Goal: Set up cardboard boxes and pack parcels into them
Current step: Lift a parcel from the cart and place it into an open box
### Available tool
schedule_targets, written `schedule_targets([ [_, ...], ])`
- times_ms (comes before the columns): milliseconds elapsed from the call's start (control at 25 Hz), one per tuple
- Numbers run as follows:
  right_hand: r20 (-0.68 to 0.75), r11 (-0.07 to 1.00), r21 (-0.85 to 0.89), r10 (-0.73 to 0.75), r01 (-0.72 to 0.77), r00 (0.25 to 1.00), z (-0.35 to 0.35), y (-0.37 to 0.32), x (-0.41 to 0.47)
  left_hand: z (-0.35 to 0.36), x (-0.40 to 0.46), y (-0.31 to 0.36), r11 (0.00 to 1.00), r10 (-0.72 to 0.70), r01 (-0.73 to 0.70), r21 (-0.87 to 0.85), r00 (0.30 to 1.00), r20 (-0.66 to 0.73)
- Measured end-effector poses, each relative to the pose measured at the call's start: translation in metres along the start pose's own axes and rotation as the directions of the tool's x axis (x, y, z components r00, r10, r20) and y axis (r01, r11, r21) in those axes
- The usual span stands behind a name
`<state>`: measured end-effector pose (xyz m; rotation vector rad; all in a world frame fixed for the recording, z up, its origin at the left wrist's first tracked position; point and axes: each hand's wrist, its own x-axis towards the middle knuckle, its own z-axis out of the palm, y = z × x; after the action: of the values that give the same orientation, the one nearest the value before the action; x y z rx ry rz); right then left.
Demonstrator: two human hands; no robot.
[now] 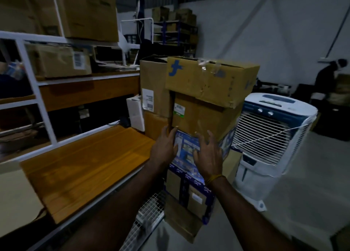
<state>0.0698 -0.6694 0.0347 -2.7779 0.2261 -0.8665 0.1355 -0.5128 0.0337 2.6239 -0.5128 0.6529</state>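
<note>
A stack of cardboard boxes rises in front of me. A taped brown box with a blue logo point(210, 82) sits on top, over a plain brown box with a green-edged label point(200, 116). Below that comes a blue printed box point(186, 152). My left hand point(164, 146) lies against the left edge of the blue printed box with fingers spread. My right hand point(207, 152) reaches to the front of the same box, fingers spread and slightly bent. Neither hand plainly grips it.
A wooden worktop point(85, 163) runs along my left, under white-framed shelves point(37, 83) holding more boxes. A tall brown box point(154, 87) stands behind the stack. A white air cooler point(270, 137) stands on the right. A person point(329, 78) is at the far right.
</note>
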Motion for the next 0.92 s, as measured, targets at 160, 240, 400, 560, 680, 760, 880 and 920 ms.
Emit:
schedule_targets([
  [160,-0.128,0.998,-0.059,0.011,-0.019,0.992,0.015,0.013,0.057,0.024,0.071,0.001,0.994,0.055,-0.056,-0.098,0.998,-0.007],
  [240,-0.186,0.995,-0.085,0.035,-0.051,0.982,0.021,0.016,0.090,0.035,0.108,-0.001,0.986,0.080,-0.080,-0.145,0.997,-0.003],
  [400,-0.282,0.978,-0.142,0.109,-0.154,0.953,0.036,0.026,0.150,0.049,0.180,-0.014,0.977,0.143,-0.151,-0.154,0.988,-0.060],
  [560,-0.388,0.946,-0.160,0.201,-0.280,0.900,0.053,0.039,0.191,0.064,0.239,-0.032,0.975,0.146,-0.164,-0.148,0.981,-0.130],
  [680,-0.457,0.933,-0.120,0.251,-0.339,0.853,0.068,0.050,0.206,0.076,0.276,-0.047,0.979,0.103,-0.130,-0.157,0.980,-0.172],
  [760,-0.501,0.933,-0.094,0.258,-0.348,0.826,0.076,0.056,0.210,0.080,0.295,-0.059,0.981,0.080,-0.113,-0.159,0.977,-0.200],
  [880,-0.577,0.947,0.031,0.277,-0.319,0.768,0.080,0.058,0.219,0.077,0.318,-0.074,0.960,0.041,-0.109,-0.258,0.967,-0.253],
  [920,-0.593,0.950,0.079,0.287,-0.301,0.752,0.079,0.059,0.223,0.075,0.324,-0.077,0.946,0.035,-0.112,-0.305,0.968,-0.247],
])
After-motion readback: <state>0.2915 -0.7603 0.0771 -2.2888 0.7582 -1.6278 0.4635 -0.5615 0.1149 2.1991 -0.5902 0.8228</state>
